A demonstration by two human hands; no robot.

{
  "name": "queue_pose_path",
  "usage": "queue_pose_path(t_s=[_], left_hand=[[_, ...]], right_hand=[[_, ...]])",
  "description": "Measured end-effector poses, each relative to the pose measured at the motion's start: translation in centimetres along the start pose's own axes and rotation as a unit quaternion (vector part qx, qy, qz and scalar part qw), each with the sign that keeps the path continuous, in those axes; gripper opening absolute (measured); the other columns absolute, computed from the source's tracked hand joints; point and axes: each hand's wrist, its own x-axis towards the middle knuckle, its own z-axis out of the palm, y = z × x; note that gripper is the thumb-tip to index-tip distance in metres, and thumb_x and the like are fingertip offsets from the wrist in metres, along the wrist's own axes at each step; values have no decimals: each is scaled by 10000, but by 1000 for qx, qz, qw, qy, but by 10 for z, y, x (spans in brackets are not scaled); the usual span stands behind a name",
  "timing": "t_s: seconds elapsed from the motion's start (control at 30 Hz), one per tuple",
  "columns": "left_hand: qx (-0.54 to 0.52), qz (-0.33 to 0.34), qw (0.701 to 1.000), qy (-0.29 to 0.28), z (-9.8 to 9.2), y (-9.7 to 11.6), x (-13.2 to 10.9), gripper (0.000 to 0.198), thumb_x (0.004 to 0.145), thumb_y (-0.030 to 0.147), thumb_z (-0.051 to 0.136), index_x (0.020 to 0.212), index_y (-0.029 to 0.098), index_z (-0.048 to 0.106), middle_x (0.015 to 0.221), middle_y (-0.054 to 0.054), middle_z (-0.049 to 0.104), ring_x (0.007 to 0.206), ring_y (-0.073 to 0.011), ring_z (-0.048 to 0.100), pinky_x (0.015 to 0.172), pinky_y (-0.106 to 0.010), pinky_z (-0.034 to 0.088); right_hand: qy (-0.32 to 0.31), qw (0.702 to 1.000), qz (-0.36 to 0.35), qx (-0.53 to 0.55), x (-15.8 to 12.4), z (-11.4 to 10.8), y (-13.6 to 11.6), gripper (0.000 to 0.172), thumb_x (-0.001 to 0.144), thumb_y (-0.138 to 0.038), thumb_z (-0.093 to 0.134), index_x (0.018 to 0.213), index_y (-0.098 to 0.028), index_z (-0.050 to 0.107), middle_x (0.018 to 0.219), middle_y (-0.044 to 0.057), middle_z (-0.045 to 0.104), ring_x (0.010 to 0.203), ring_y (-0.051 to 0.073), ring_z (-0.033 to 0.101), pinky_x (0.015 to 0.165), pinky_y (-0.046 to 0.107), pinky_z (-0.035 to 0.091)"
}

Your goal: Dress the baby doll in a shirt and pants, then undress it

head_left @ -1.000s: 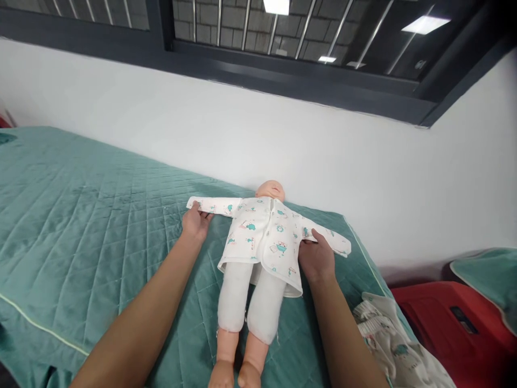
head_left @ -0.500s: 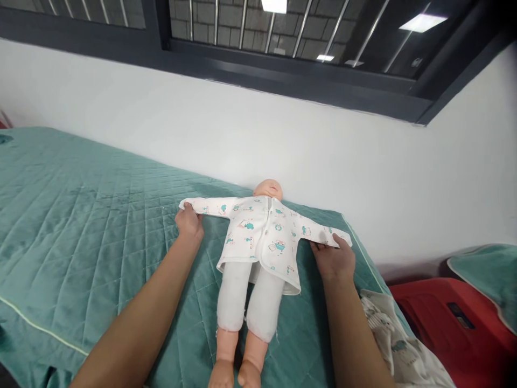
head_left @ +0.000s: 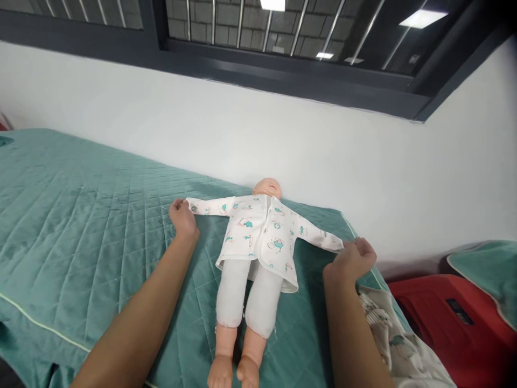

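Note:
A baby doll (head_left: 244, 293) lies face up on a green quilted bed (head_left: 81, 215), head toward the white wall. It wears a white printed jacket (head_left: 258, 237) with both sleeves stretched out sideways. My left hand (head_left: 181, 218) is closed on the end of the doll's left-side sleeve. My right hand (head_left: 351, 261) pinches the cuff of the other sleeve near the bed's right edge. The doll's white cloth legs and bare feet point toward me.
A crumpled printed garment (head_left: 399, 345) lies by my right forearm at the bed's corner. A red case (head_left: 456, 323) sits on the floor to the right, with more green fabric (head_left: 484, 275) beyond it. A dark-framed window runs above the wall.
Both hands slid outward along the sleeves to the cuffs, pulling the sleeves straight. My right hand went from lying flat to a pinch.

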Motion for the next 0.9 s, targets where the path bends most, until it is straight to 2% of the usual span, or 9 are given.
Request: queue_pose_path(t_s=[0.13, 0.23, 0.37, 0.47, 0.53, 0.6, 0.7, 0.8, 0.9], left_hand=[[51, 46, 997, 16, -3, 11, -8, 312, 837, 103, 551, 1145, 153, 543, 1295, -108, 562, 1220, -180, 521, 1115, -350, 349], [108, 109, 988, -14, -3, 20, -23, 337, 840, 135, 568, 1174, 177, 575, 1300, -87, 570, 1233, -197, 509, 1121, -363, 343], [133, 193, 964, -123, -3, 31, -52, 279, 892, 207, 522, 1158, 215, 606, 1244, -57, 611, 1196, -194, 550, 1097, -358, 386], [134, 204, 942, -229, -5, 40, -74, 233, 918, 257, 505, 1115, 231, 626, 1185, -43, 645, 1144, -193, 588, 1067, -369, 420], [148, 219, 917, -300, -10, 45, -88, 210, 919, 268, 514, 1081, 228, 642, 1141, -45, 663, 1117, -197, 599, 1052, -382, 431], [162, 242, 881, -372, -18, 50, -100, 190, 905, 257, 547, 1058, 224, 654, 1132, -52, 667, 1113, -201, 597, 1052, -394, 428], [173, 276, 818, -475, -37, 57, -114, 226, 880, 235, 601, 1101, 230, 645, 1229, -72, 632, 1210, -216, 538, 1101, -426, 385], [184, 299, 767, -537, -58, 62, -124, 338, 853, 223, 641, 1188, 237, 601, 1378, -90, 534, 1343, -240, 411, 1159, -464, 314], [200, 297, 749, -557, -70, 65, -129, 411, 826, 179, 647, 1225, 239, 571, 1429, -90, 476, 1367, -249, 359, 1164, -471, 303]], right_hand=[[-106, 988, -112, -13, -33, 11, -13, 417, 690, -148, 601, 1099, -194, 531, 1281, 70, 600, 1290, 190, 523, 1170, 418, 336], [-205, 971, -124, -21, -57, 15, -20, 388, 756, -206, 609, 1140, -197, 554, 1312, 67, 605, 1300, 196, 519, 1176, 452, 320], [-372, 918, -125, -59, -82, 13, -32, 316, 856, -282, 600, 1165, -218, 592, 1365, 72, 584, 1314, 220, 506, 1159, 477, 331], [-480, 854, -171, -110, -98, 9, -41, 269, 896, -283, 582, 1162, -246, 596, 1412, 67, 549, 1341, 230, 475, 1160, 497, 319], [-534, 807, -215, -134, -107, 5, -44, 298, 894, -270, 602, 1191, -260, 581, 1447, 69, 514, 1371, 234, 439, 1169, 500, 306], [-569, 768, -251, -152, -114, -2, -45, 365, 874, -271, 643, 1228, -273, 557, 1488, 70, 466, 1414, 243, 378, 1181, 511, 287], [-594, 737, -270, -176, -120, -17, -45, 470, 849, -291, 688, 1287, -294, 516, 1551, 65, 375, 1469, 259, 273, 1196, 541, 246], [-601, 734, -256, -188, -123, -35, -47, 504, 849, -305, 692, 1316, -298, 502, 1580, 68, 318, 1481, 268, 236, 1192, 545, 255], [-561, 755, -268, -209, -127, -51, -49, 404, 853, -302, 689, 1239, -287, 570, 1524, 79, 389, 1422, 267, 340, 1156, 515, 326]])
